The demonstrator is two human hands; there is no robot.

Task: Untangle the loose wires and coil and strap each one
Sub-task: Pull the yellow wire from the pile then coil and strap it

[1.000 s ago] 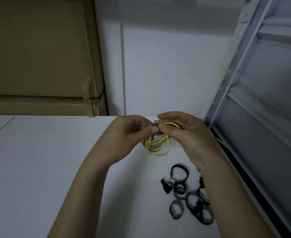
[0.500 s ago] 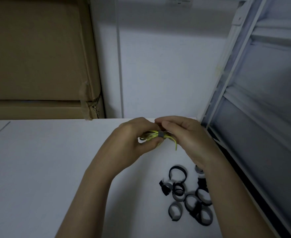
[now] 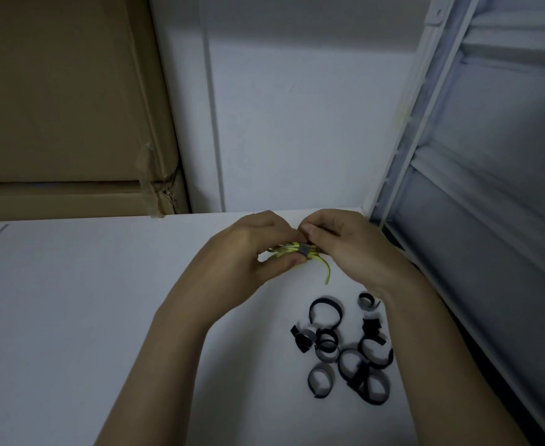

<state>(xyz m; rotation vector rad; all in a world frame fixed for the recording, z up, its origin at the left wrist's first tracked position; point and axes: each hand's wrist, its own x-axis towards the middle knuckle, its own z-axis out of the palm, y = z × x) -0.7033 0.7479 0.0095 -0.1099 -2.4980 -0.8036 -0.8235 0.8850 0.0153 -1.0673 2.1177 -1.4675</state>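
Observation:
A yellow-green wire coil [image 3: 288, 249] is held flattened between both hands above the white table, one loose end [image 3: 327, 272] curving down. A grey strap [image 3: 304, 249] wraps round the middle of the bundle. My left hand [image 3: 255, 249] grips the coil's left side, thumb underneath. My right hand [image 3: 345, 243] pinches the coil and the strap from the right, fingers curled over the top. Most of the coil is hidden by the fingers.
Several loose black and grey hook-and-loop straps [image 3: 345, 349] lie curled on the white table [image 3: 71, 317] below my right wrist. Cardboard boxes [image 3: 65, 107] stand at the back left, a white wall behind, a grey metal rack [image 3: 489, 188] along the right.
The coil turned from an open round loop facing me to a flattened bundle, with the grey strap wrapped round its middle. Both hands stay on it.

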